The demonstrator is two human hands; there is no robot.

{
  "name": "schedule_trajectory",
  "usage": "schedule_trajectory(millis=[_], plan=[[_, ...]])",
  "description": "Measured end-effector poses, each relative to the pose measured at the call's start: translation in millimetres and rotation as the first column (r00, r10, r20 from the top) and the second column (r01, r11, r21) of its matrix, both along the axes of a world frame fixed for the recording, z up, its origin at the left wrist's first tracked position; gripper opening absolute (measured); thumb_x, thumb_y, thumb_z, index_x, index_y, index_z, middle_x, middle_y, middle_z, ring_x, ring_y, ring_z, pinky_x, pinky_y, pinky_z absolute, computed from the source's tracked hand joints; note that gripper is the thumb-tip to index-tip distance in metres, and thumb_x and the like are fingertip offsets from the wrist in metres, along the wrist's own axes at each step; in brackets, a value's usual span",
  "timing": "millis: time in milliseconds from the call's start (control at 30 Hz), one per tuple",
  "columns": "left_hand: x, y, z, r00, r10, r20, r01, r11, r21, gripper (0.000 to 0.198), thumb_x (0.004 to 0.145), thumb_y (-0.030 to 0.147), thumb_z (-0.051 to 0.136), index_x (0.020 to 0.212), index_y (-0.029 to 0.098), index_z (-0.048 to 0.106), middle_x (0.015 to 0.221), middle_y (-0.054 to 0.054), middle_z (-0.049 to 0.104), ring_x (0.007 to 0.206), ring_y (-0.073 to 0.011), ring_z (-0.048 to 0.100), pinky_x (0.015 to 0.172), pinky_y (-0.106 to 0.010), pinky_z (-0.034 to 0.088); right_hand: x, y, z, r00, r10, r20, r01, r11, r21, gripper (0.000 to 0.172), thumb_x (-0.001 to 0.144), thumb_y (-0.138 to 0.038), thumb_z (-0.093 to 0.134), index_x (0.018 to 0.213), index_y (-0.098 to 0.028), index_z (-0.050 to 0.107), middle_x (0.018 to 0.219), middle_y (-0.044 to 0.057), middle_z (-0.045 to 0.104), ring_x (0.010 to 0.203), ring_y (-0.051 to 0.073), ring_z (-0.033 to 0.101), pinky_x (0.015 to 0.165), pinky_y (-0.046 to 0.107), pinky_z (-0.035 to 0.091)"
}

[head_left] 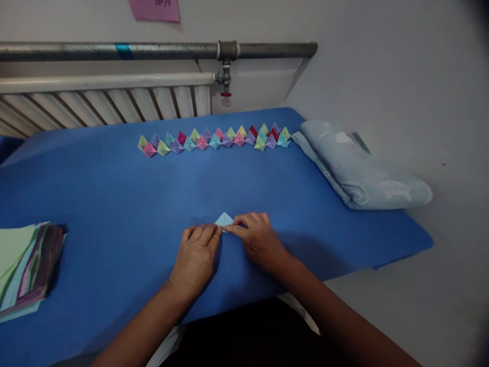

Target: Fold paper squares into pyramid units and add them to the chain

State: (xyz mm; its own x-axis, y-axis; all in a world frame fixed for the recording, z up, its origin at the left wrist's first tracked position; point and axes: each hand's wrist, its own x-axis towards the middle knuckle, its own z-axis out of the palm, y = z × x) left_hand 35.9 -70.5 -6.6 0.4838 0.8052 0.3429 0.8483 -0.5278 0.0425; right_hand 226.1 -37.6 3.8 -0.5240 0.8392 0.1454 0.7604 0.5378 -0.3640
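Note:
A small light-blue piece of folded origami paper (224, 219) lies on the blue surface in front of me, its peak pointing away. My left hand (196, 255) holds down its left side, fingers close together and fingertips at the lower edge. On the other side, my right hand (256, 237) grips the right corner between thumb and bent fingers, with the thumb reaching along the lower edge. My fingers hide both side corners of the paper.
Farther back, several coloured folded paper pieces (202, 142) stand in two staggered rows. A stack of coloured paper sheets (23, 270) lies at the left on the blue table cover (126, 204). A folded pale-blue cloth (359, 168) lies at the right by the wall. Behind is a radiator (107, 104).

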Motion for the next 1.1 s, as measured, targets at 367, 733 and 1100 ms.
schedule_trajectory(millis=[367, 733, 1100], plan=[[3.7, -6.9, 9.0, 0.983, 0.007, -0.183, -0.02, 0.998, -0.066, 0.046, 0.09, 0.003, 0.033, 0.131, 0.011, 0.053, 0.124, -0.013, 0.064, 0.107, -0.0255, 0.057, 0.091, -0.044, 0.039, 7.8, -4.6, -2.9, 0.999, 0.027, 0.024, -0.027, 0.999, 0.018, 0.041, 0.094, -0.014, 0.045, 0.128, -0.032, 0.059, 0.117, 0.004, 0.065, 0.1, 0.022, 0.051, 0.084, 0.038, 0.03], [11.3, -3.7, 11.8, 0.989, 0.025, -0.148, -0.028, 0.999, -0.016, 0.036, 0.092, 0.008, 0.039, 0.122, 0.01, 0.06, 0.114, -0.011, 0.067, 0.098, -0.0238, 0.059, 0.087, -0.043, 0.041, 2.0, -10.6, 19.0, 1.0, 0.008, -0.005, -0.008, 1.0, -0.009, 0.033, 0.097, -0.035, 0.044, 0.12, -0.022, 0.063, 0.123, 0.007, 0.064, 0.114, 0.029, 0.047, 0.093, 0.045, 0.032], [11.2, -6.6, 4.5, 0.996, 0.039, -0.084, -0.038, 0.999, 0.018, 0.033, 0.093, 0.011, 0.04, 0.119, 0.012, 0.061, 0.116, -0.01, 0.067, 0.103, -0.0244, 0.058, 0.092, -0.045, 0.038, -4.6, 5.1, 11.1, 0.978, 0.149, 0.146, -0.135, 0.986, -0.097, 0.052, 0.1, -0.05, 0.028, 0.139, -0.023, 0.048, 0.142, 0.006, 0.052, 0.134, 0.035, 0.033, 0.102, 0.054, 0.025]])
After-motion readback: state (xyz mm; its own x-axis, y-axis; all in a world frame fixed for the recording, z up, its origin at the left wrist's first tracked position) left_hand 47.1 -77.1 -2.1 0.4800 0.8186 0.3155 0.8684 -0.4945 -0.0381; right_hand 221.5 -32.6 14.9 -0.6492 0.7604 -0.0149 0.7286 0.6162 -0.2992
